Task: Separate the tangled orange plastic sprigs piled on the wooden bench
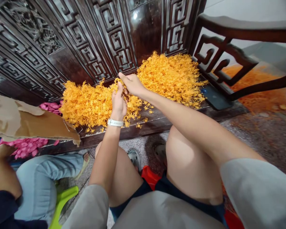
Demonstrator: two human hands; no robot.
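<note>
The left hand (118,103) and right hand (133,84) meet above the bench (155,121), thumbs and fingers pinching an orange plastic flower piece (116,81); some fingertips are hidden. The piece sits at eleven o'clock from the hands, against both thumb tips. Orange flower heaps lie at nine o'clock (85,103) and two o'clock (169,78).

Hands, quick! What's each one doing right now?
Left hand: closed, seems to hold an orange piece.
Right hand: curled beside the left; whether it's closed on anything can't be told.
</note>
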